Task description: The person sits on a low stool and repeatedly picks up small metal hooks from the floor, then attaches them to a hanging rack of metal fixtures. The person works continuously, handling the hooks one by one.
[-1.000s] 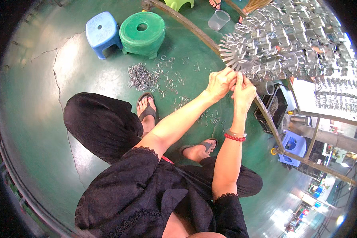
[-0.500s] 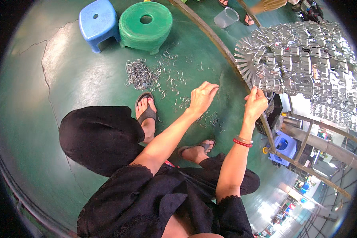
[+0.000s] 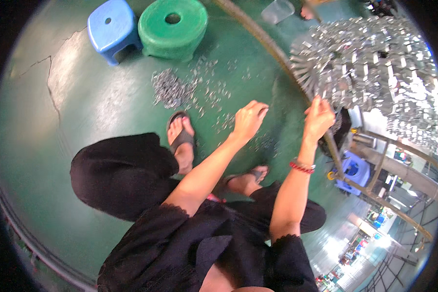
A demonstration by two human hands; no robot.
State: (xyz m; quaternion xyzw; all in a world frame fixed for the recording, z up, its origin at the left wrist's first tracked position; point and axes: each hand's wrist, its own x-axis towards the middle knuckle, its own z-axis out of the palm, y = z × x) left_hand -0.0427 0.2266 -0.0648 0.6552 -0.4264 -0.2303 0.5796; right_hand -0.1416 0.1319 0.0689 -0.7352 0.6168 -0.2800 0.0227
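Over the floor in the middle, my left hand (image 3: 249,119) is closed, thumb and fingers pinched together. Whatever it may hold is too small to make out. My right hand (image 3: 319,118), with a red bead bracelet (image 3: 301,167) at the wrist, is also pinched, close to the lower left edge of a big rack of shiny silver metal pieces (image 3: 370,63) set in rows. Its fingertips hide what lies between them. On the green floor beyond my feet is a heap of small bent metal pieces (image 3: 170,88), with more of them scattered (image 3: 211,95) to its right.
A blue stool (image 3: 113,29) and a round green stool (image 3: 173,36) stand at the far left. A long frame bar (image 3: 263,36) runs along the rack's left side. Beyond it are a clear plastic tub (image 3: 277,11) and a purple-blue stool (image 3: 354,170).
My right hand has shifted slightly right and stays near the rack's edge. The left hand keeps its pinch in nearly the same place. The whole view has tilted a little.
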